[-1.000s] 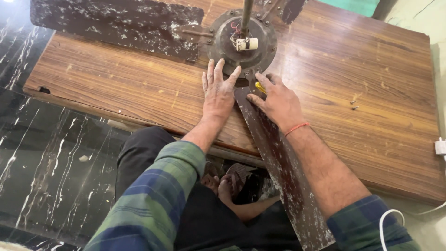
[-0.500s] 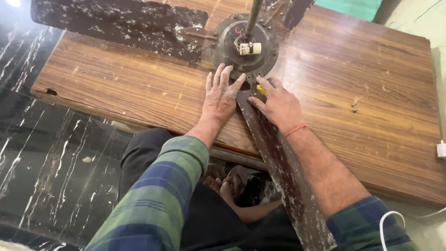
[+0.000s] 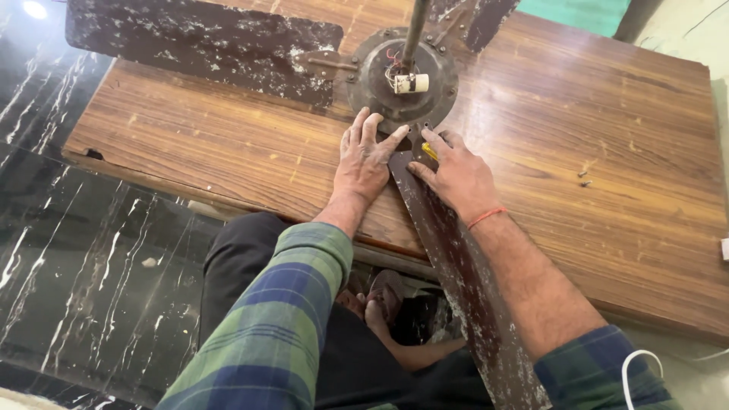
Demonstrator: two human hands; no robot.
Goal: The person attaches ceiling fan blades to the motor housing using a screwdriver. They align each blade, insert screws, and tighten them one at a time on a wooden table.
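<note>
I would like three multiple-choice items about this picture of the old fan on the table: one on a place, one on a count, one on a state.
1. Where do the small loose screws lie on the brown wooden table?
A. right of the hands
B. on the floor
C. on the motor hub

2. How many rusty brown fan blades touch the hands?
A. none
B. one
C. three

3. How is the left hand?
A. a fist
B. lifted away
C. flat, fingers spread

Key: 1 A, they lie on bare wood to the right. 2 B, both hands press the nearest blade. 3 C, its palm lies beside the round dark motor hub.
</note>
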